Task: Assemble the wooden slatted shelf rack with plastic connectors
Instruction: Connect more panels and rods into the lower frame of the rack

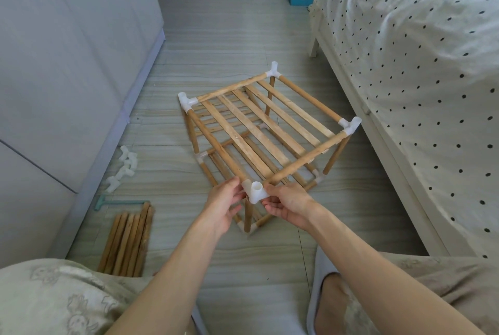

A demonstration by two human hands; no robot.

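A two-tier wooden slatted rack (259,129) stands on the tiled floor, with white plastic connectors at its corners. The nearest top corner carries a white connector (256,193) with an open socket facing up. My left hand (222,206) holds that connector from the left, fingers on it and on the side rod. From the right, my right hand (287,206) grips the same connector where the front rod (305,161) enters it. Other top connectors sit at the far left (186,101), far (274,71) and right (351,125) corners.
A bundle of several loose wooden rods (127,244) lies on the floor at the left, beside a teal tool (118,202). Spare white connectors (122,169) lie near a grey cabinet (67,78). A bed with a dotted cover (418,78) borders the right. My knees and slippers are at the bottom.
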